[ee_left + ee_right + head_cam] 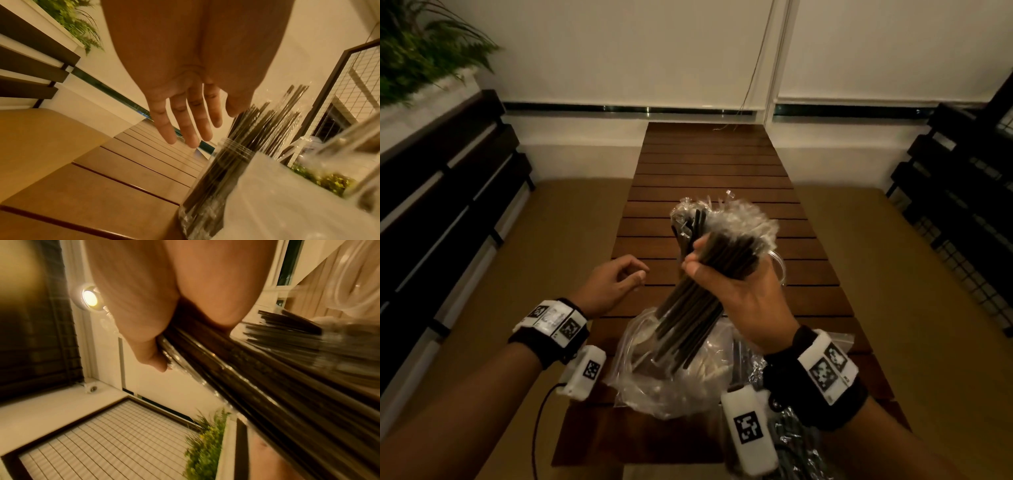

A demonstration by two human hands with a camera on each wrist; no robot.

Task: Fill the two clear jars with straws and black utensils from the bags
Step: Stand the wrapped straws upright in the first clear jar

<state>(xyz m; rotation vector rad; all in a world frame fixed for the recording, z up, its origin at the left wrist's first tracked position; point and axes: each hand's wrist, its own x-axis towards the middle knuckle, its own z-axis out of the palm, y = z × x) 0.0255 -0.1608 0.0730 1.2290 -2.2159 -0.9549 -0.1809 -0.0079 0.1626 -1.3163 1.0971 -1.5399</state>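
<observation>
The right hand (736,284) grips a bundle of black straws (709,291) around its middle, fingers and thumb wrapped round it, and holds it tilted above the bench (709,164). The bundle's upper end points away from the person toward a jar (688,233) already packed with dark sticks and crinkled clear wrap, while its lower end hangs over an open clear bag (654,383) lying on the near part of the bench. In the right wrist view the straws (257,378) run diagonally under the palm with shiny wrap along them, and the fingertips (158,365) press into the bundle's side. A second bag (794,442) of dark, wrapped pieces lies by the right wrist at the near right edge; what it holds is too dim to tell. The left hand (613,281) hovers over the bench's left edge, holding nothing, its fingers loosely curled in the head view. In the left wrist view its fingers (185,116) are spread and nearly straight, close to the jar (222,170) but apart from it. That view also shows part of another clear jar (353,165) at the right, blurred. A fern-like plant (421,51) stands at the far left above dark slatted rails.
</observation>
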